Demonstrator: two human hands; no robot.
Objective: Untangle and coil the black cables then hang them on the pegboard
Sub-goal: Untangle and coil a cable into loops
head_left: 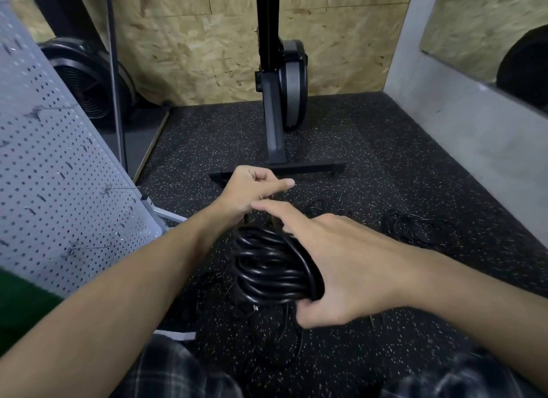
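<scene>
My right hand point(335, 264) clamps the coil point(267, 267), thumb underneath, so its loops hold together above the floor point(370, 148). My left hand point(252, 187) pinches its free end, probably to wrap it. The pegboard point(59, 160) leans at my left. 1 tangle point(412, 228) lies on speckled rubber, with chipboard walls beyond.

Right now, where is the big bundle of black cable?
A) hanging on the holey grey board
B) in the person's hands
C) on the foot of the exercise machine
B: the right hand grips the coiled black cable in the air, while the left hand pinches a strand of it just above, away from the pegboard.
</scene>
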